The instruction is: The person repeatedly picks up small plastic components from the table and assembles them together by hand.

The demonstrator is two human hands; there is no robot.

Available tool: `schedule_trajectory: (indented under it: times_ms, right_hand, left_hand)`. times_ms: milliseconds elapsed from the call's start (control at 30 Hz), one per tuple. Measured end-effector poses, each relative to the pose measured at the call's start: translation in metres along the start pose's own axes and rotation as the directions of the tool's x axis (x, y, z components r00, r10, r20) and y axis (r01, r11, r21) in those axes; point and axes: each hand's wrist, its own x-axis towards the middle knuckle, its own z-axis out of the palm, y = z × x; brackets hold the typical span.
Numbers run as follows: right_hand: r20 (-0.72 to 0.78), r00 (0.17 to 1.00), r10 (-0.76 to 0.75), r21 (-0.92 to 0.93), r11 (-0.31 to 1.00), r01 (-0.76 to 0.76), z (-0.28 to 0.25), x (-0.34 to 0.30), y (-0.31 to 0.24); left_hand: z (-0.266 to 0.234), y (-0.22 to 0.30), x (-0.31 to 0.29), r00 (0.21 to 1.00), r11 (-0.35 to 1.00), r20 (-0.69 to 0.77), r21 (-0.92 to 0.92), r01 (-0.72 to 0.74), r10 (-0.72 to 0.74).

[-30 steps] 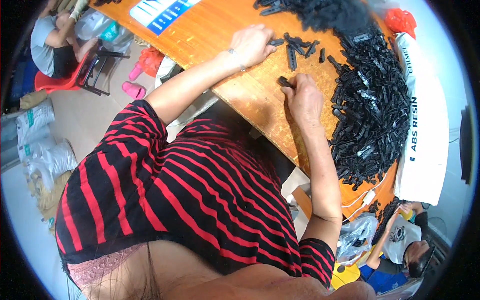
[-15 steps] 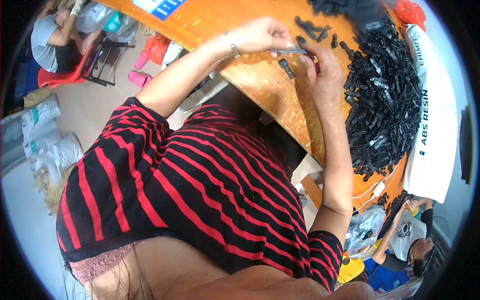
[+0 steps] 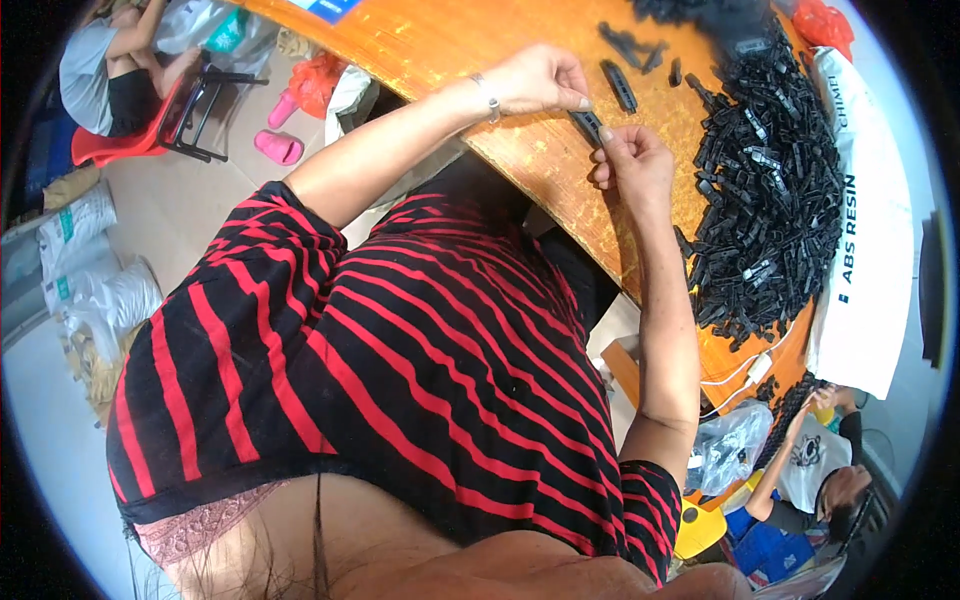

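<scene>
A narrow black plastic part lies slantwise between my hands, low over or against the orange tabletop. My left hand pinches its upper end with thumb and fingertips. At the lower end, the thumb and fingers of my right hand close on the same part. Just beyond, a second long black plastic part rests on the table. To the right is a big heap of small black plastic parts, apart from my right hand.
The wooden table's near edge runs slantwise below my hands. Loose black pieces lie beyond. A white printed sack borders the heap, with a white cable below it. Other people sit at far left and lower right.
Both hands have lowered from the thin bluish-grey strip they held up, which no longer shows. They now grip a black plastic part. The view has shifted slightly.
</scene>
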Motion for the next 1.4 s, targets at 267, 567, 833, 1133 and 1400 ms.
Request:
schedule_trajectory:
  times_ms: [267,567,833,1133,1400]
  right_hand:
    - [-0.052,0.998,0.045,-0.17,0.984,-0.053,0.003,0.005,-0.003]
    - [-0.106,0.979,-0.172,-0.589,0.805,0.077,-0.004,0.018,0.017]
    - [-0.093,0.978,-0.186,-0.602,0.793,0.094,-0.008,0.015,0.016]
    - [-0.075,0.897,-0.436,-0.659,0.697,0.284,0.012,-0.044,-0.004]
    - [0.099,0.956,-0.278,-0.36,0.885,0.295,0.015,-0.058,0.009]
  left_hand:
    - [0.007,-0.001,0.004,0.997,0.988,-0.069,0.148,0.043,-0.033]
    - [0.014,0.019,0.003,0.994,0.937,-0.083,0.335,0.095,-0.071]
    - [0.016,0.018,0.0,0.998,0.918,-0.058,0.395,-0.01,0.036]
    - [0.005,0.023,-0.043,0.979,0.981,0.202,0.185,-0.055,0.017]
    - [0.006,0.05,-0.083,0.982,0.978,0.179,-0.209,-0.02,0.059]
